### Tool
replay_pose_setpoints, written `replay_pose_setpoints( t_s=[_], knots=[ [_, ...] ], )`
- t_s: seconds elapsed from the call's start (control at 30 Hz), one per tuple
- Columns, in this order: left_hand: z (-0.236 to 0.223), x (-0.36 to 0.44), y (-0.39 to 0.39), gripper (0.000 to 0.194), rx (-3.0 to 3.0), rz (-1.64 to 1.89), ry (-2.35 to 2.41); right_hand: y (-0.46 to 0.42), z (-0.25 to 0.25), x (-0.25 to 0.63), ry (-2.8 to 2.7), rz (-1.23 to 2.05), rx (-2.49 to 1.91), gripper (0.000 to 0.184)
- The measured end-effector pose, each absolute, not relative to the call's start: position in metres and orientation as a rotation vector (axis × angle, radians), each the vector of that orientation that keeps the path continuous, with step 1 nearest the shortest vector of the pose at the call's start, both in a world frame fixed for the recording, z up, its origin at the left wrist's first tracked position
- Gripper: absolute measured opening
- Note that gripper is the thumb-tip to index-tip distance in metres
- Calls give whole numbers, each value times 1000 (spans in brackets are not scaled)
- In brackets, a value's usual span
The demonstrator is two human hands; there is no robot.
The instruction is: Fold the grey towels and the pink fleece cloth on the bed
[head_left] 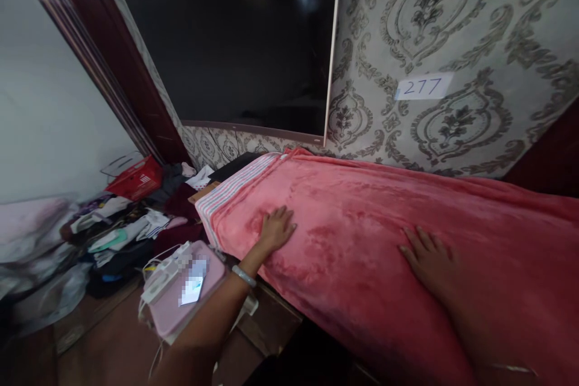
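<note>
A pink plush blanket (pixel 353 205) is spread over a long low surface below the television. Its left end shows a striped border (pixel 239 181) in white, grey and pink. My left hand (pixel 277 229) lies flat on the blanket near that end, fingers spread, with a bangle on the wrist. Farther right, my right hand (pixel 429 259) also rests palm down on the plush, its fingers apart. Neither hand grips anything. Some darker brushed patches and shallow creases mark the fabric around both hands.
A dark television (pixel 244 42) hangs on the patterned wall, beside a paper marked 277 (pixel 424 86). At left stand a pink stool (pixel 172 313) bearing a power strip (pixel 165 274) and a phone (pixel 193 282), a clothes pile (pixel 131 235) and a red basket (pixel 136 180).
</note>
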State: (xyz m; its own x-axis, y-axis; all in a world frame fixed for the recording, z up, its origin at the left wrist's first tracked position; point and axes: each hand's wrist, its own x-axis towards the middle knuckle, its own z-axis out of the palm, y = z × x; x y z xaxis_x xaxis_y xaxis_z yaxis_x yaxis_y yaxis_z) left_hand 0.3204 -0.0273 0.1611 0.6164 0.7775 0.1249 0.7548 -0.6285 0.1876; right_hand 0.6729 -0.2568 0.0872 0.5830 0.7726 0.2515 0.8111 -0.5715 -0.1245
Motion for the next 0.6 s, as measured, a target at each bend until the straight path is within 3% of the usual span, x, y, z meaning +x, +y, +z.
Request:
replay_pose_setpoints(
  t_s=[0.1,0.3,0.6],
  knots=[
    [178,319,5,46,2673,471,1384,-256,87,675,-1318,-253,-2592,69],
    [208,332,83,50,2597,503,1628,-254,92,669,-1325,-262,-2608,69],
    [201,401,117,51,2608,490,1623,-252,94,665,-1310,-305,-2652,61]
  ],
)
